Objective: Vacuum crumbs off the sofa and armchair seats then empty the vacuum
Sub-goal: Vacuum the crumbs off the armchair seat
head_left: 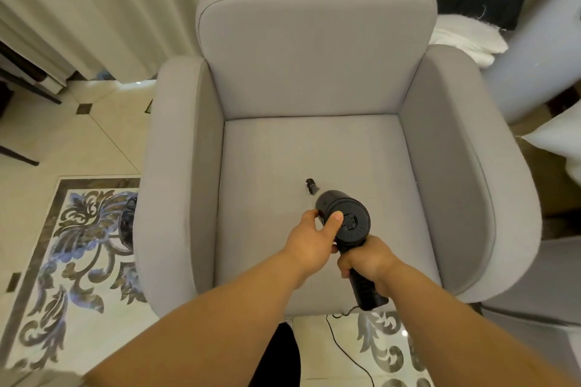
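A black handheld vacuum was held over the front half of the grey armchair's seat cushion, its round vented rear end facing the camera and its nozzle pointing away and down toward the fabric; whether the tip touched the cushion could not be told. The right hand was wrapped round the ribbed handle, fingers curled tight about it, with the butt of the handle sticking out below the fist. The left hand cupped the left side of the barrel, thumb laid across the rear rim and fingers curled round the far side (a holding grip, not a flat touch). A thin black cord ran from the handle's base down across the patterned tile floor. Pale curtains hung behind the chair, and folded white cloth lay beyond its right arm.
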